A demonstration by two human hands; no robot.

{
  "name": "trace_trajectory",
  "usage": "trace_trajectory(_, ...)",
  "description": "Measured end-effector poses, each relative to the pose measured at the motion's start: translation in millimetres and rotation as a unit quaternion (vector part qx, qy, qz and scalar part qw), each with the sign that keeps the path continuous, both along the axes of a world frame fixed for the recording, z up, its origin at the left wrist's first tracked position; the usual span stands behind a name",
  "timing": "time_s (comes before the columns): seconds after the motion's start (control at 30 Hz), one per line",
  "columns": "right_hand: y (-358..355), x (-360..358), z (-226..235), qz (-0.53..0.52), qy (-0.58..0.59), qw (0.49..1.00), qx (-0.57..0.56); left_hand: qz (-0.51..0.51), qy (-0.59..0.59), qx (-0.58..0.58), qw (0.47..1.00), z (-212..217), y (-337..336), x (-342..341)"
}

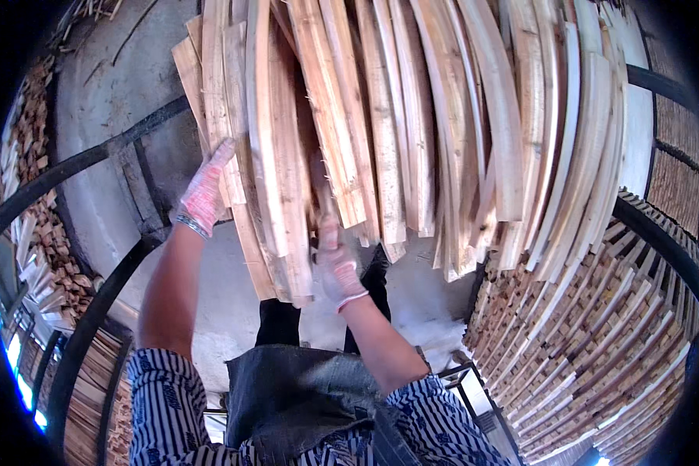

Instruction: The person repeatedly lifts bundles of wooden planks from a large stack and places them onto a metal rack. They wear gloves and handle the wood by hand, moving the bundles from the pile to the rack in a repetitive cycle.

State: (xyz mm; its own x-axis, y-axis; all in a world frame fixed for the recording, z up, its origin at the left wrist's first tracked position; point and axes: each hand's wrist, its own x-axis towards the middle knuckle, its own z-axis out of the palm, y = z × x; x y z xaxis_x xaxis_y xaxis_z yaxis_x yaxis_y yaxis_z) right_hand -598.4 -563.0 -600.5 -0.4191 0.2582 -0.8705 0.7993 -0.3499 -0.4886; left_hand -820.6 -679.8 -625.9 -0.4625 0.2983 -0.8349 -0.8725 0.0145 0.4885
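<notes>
A wide pile of long, rough wooden strips [330, 116] stretches out in front of me, their near ends uneven. My left hand [207, 190], in a pink-and-white knit glove, grips the edge of a pale wooden strip [235, 109] on the pile's left side. My right hand [339, 268], gloved the same way, is at the near ends of the strips, beside a dark gap between them. Its fingers are curled and slightly blurred; what they hold is hidden.
Dark curved metal bars [93, 159] flank the pile on the left, and another bar [660, 241] runs on the right. Stacked wood [590, 342] fills the lower right, with more piled wood [54, 256] at the far left. Grey concrete floor [202, 272] shows below the pile.
</notes>
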Motion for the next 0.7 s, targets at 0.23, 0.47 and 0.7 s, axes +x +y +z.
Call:
trace_trajectory(0.23,-23.3,-28.9,29.3,0.095,0.011,0.995,0.019,-0.037,0.027,0.027,0.999,-5.0,-16.2,4.0)
trace_trajectory(0.47,43.1,-28.8,97.5,0.06,0.21,0.965,-0.142,-0.072,-0.012,0.072,0.995,54.4,-69.9,47.6)
trace_trajectory(0.7,38.6,-59.3,27.9,0.068,0.173,0.964,-0.192,0.037,-0.092,0.046,0.994,45.9,-37.4,89.4)
